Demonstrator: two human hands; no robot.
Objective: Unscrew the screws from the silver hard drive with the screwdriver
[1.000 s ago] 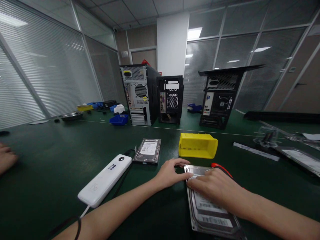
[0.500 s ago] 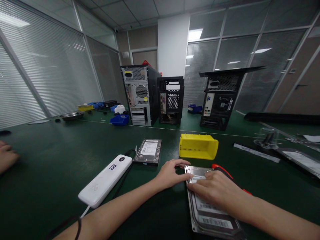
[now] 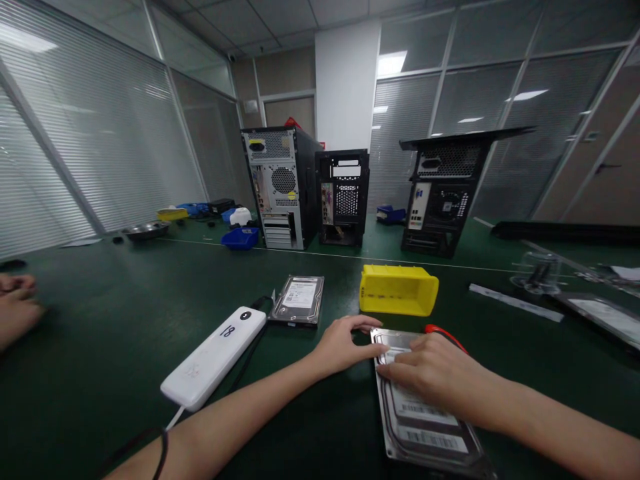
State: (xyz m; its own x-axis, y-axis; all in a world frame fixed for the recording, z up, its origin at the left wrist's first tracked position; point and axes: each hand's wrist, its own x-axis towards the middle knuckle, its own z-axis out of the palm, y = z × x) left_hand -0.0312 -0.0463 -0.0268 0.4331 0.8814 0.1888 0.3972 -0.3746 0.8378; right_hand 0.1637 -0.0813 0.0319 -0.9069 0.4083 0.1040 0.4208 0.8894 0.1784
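Note:
A silver hard drive [image 3: 425, 427] with white barcode labels lies flat on the green table right in front of me. My left hand [image 3: 343, 347] rests at its far left corner, fingertips touching the edge. My right hand [image 3: 433, 377] lies palm down on top of the drive's far half, fingers spread. A red-handled tool [image 3: 443, 331] pokes out from behind my right hand. A second, smaller hard drive [image 3: 299, 299] lies further away to the left.
A yellow plastic bin [image 3: 397, 290] lies on its side beyond the drive. A white power bank [image 3: 215, 357] with a cable sits at left. Three computer cases [image 3: 280, 187] stand at the back. Another person's hand [image 3: 17, 310] rests at the far left edge. Loose panels lie at right.
Both hands stay on the hard drive almost unmoved. The view has shifted slightly. The other person's hand at the far left has moved a little.

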